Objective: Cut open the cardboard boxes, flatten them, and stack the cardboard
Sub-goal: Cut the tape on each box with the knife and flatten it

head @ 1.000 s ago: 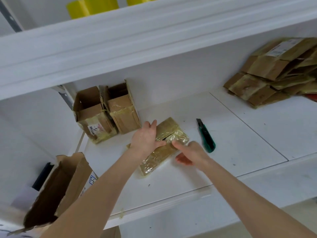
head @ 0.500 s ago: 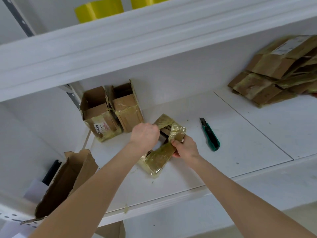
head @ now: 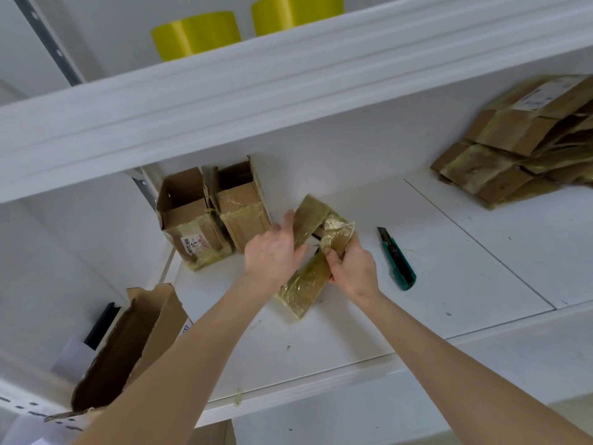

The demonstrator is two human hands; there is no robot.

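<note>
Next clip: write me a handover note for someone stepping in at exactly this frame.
Left hand and right hand both grip the taped box, flaps parted, on the shelf.
Knife lies right of the right hand, not held.
Done: flattened stack at far right.
Left: flatten this box, cut and flatten the two open boxes at the back, stack all.

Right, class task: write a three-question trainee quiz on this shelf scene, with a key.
1. True or false: the green knife lies on the shelf, held by neither hand.
2. The flattened cardboard stack lies: A) far right, B) far left, C) on the upper shelf.
3. What do the left hand and right hand both hold?
Key: 1 true; 2 A; 3 the taped box.
</note>
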